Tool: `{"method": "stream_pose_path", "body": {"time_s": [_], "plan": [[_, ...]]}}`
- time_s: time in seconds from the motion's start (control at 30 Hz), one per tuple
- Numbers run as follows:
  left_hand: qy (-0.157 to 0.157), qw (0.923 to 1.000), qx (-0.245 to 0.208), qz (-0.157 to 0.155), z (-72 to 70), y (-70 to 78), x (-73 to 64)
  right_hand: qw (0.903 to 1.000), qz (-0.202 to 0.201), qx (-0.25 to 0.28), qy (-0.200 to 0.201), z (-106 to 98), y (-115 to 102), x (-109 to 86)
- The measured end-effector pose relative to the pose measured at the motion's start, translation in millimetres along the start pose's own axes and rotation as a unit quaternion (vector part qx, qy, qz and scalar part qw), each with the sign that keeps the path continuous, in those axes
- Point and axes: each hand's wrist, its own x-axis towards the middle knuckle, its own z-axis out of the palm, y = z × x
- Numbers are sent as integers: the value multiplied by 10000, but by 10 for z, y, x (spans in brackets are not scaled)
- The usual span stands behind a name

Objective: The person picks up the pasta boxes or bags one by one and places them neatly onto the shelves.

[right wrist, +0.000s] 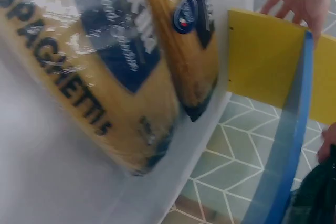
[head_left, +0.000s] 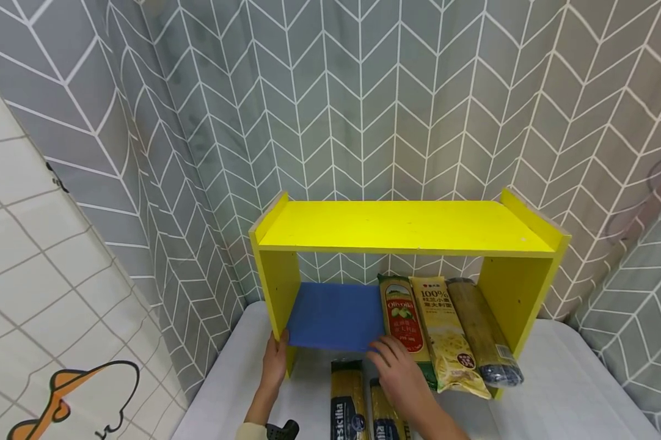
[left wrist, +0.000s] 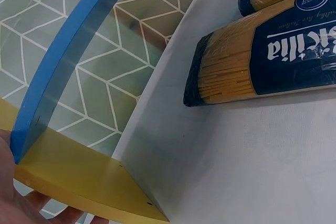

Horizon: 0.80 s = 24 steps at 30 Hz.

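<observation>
In the head view my left hand [head_left: 274,360] grips the front edge of the left side panel [head_left: 270,293] of a yellow shelf unit, its fingers on the outer face. My thumb lies by the front left corner of the blue board [head_left: 336,315], which spans the unit's inside. My right hand [head_left: 402,376] reaches over that board's front right corner, fingers slightly bent. Beside it lies a green and red Olivoila pasta packet [head_left: 402,318]. In the right wrist view a fingertip [right wrist: 328,142] shows beyond the blue board's edge [right wrist: 294,166]; most of that hand is hidden.
Right of the Olivoila packet lie a yellow pasta packet [head_left: 446,330] and a clear spaghetti packet [head_left: 484,333]. Below the blue board, two spaghetti packs [left wrist: 294,45] lie on the white-covered table [head_left: 561,373]. The unit's yellow top [head_left: 396,226] overhangs the blue board; a patterned curtain [head_left: 363,122] hangs behind.
</observation>
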Motion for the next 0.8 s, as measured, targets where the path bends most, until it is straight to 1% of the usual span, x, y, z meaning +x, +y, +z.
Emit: {"method": "stream_pose_path", "body": {"time_s": [0.07,0.1,0.13,0.2,0.27,0.33,0.37,0.4,0.47,0.53,0.57,0.63,0.7,0.77,0.8], "plan": [[5,10000,14,-32,1,-2,-1,9978,-455,486,-23,3,-29,-21],[3,10000,27,-38,2,-2,-3,9947,-722,729,-53,5,-44,-32],[3,10000,21,-37,2,-1,-6,9903,-968,989,-110,9,-59,-47],[1,10000,4,-9,-1,2,-12,9782,-1423,1489,-283,22,-89,-84],[-17,10000,-5,9,-3,2,-14,9652,-1811,1820,-494,47,-113,-128],[-40,10000,-27,35,-7,4,-16,9532,-2072,2078,-724,82,-132,-182],[-49,10000,-27,48,-9,3,-16,9490,-2182,2129,-808,105,-138,-213],[-66,10000,-28,28,-10,3,-15,9456,-2260,2168,-886,129,-142,-245],[-75,10000,-17,43,-15,1,-12,9426,-2291,2193,-1045,175,-153,-315],[-40,10000,-12,7,-19,-2,-6,9431,-2090,2199,-1361,207,-157,-384],[-25,10000,-12,-4,-20,-2,-4,9446,-1895,2185,-1551,221,-159,-419],[-7,10000,-11,-27,-20,0,-1,9497,-1263,1955,-2093,229,-160,-486],[-12,10000,-39,-43,-13,4,-1,9566,-584,1403,-2488,249,-162,-565],[-27,10000,-74,-32,-5,9,-7,9575,91,824,-2761,276,-182,-645],[-27,10000,-79,-32,-3,10,-11,9578,360,481,-2811,288,-200,-681]]}}
